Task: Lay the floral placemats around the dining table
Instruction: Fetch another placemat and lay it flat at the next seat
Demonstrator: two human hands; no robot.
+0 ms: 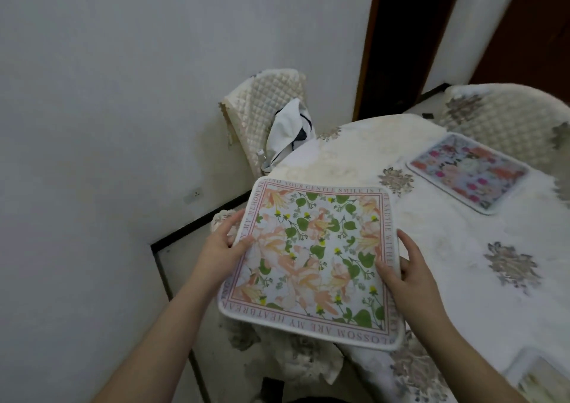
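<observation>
The desk (pixel 462 264) in front of me wears a white cloth embroidered with grey-gold flower motifs. A bright pink and orange floral placemat (pixel 467 173) lies flat on its far side. At my near right, the pale corner of another mat (pixel 536 375) rests on the cloth.

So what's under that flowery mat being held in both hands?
Beneath the placemat held by the left hand and right hand lies the table's edge with its white cloth; whatever sits directly below the mat is covered.
</observation>
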